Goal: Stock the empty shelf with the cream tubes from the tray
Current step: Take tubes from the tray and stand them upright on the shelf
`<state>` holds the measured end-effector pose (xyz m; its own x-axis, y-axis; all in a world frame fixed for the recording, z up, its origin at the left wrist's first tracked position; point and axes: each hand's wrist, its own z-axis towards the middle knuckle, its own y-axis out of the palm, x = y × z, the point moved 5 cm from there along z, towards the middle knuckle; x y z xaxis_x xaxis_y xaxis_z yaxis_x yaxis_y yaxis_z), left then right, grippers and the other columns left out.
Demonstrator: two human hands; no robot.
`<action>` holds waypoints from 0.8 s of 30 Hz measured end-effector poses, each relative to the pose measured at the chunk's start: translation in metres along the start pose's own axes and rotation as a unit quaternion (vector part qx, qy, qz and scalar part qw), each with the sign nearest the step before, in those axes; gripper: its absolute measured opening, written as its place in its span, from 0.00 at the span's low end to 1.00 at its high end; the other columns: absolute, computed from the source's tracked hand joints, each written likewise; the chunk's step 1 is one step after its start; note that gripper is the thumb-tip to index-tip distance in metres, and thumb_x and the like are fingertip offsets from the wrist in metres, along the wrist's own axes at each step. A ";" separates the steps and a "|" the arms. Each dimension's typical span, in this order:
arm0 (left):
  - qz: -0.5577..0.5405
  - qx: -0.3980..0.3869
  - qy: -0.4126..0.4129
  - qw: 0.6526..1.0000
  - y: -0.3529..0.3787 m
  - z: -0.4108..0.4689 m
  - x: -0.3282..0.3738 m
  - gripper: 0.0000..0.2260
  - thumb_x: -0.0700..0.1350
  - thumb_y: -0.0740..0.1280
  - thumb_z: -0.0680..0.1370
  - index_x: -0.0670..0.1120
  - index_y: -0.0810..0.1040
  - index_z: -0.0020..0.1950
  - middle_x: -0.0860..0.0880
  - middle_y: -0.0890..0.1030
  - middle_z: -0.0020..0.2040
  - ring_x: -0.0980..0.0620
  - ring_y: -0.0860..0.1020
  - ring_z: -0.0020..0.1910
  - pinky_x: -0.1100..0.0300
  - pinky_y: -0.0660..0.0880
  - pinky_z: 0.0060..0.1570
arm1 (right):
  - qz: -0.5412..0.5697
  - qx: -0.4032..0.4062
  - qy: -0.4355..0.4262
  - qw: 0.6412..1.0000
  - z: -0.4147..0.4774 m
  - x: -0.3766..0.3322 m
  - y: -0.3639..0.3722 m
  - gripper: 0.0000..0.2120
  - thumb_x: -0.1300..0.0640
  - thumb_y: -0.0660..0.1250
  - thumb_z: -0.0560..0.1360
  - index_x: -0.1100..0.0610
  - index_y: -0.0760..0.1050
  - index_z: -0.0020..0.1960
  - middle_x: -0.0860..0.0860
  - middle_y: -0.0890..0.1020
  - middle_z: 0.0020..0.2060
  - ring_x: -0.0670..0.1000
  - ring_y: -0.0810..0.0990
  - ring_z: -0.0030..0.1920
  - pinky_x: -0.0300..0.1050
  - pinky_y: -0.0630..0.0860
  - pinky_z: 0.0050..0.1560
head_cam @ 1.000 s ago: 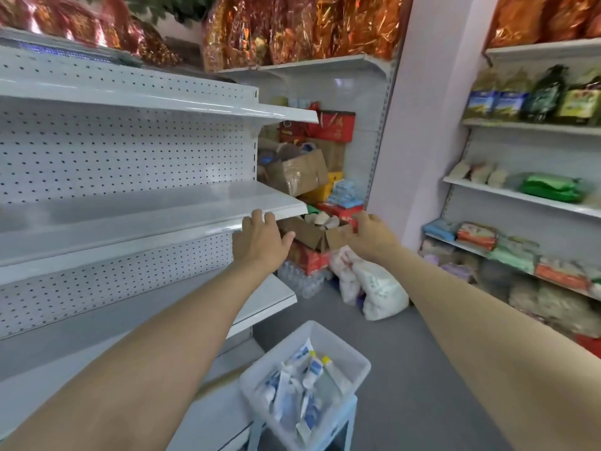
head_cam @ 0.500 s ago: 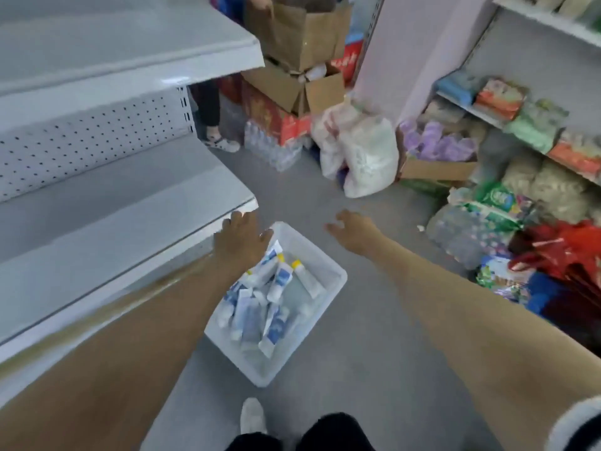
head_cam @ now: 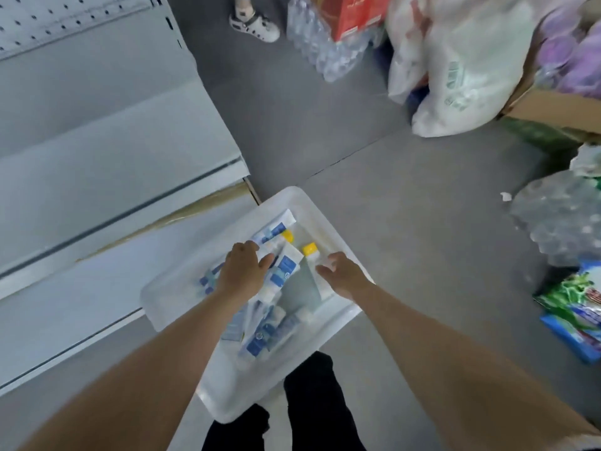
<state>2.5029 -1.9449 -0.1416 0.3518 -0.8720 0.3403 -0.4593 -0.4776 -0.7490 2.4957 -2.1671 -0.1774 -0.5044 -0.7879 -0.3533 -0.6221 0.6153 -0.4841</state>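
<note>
The translucent white tray (head_cam: 328,219) sits low in front of the person, just beside the front corner of the empty white shelf (head_cam: 97,164). It holds a loose heap of cream tubes (head_cam: 283,267), white with blue labels and lying at all angles, two of them with yellow caps at the far end. The left hand (head_cam: 243,272) is palm down on the heap with its fingers bent over the tubes and the thumb against one. Whether its grip has closed on a tube cannot be told. The right hand (head_cam: 345,275) hovers over the tray's right side, its grip released, fingers spread and holding nothing. On the grey floor (head_cam: 406,196) beyond lie a white plastic bag (head_cam: 455,79) and a wrapped pack of water bottles (head_cam: 325,52).
</note>
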 end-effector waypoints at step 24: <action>-0.048 -0.058 -0.068 0.995 0.076 0.075 -0.046 0.20 0.57 0.60 0.79 0.42 0.81 0.49 0.42 0.83 0.44 0.47 0.76 0.40 0.57 0.68 0.40 | 0.162 0.028 0.060 0.985 0.095 0.021 0.058 0.23 0.49 0.75 0.70 0.53 0.69 0.60 0.50 0.78 0.51 0.53 0.77 0.50 0.45 0.72 0.46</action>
<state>2.5132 -1.9333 -0.2572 0.5024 -0.8029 0.3209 -0.5064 -0.5740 -0.6435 2.5055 -2.1500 -0.2888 -0.7399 -0.5402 -0.4010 -0.3847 0.8287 -0.4066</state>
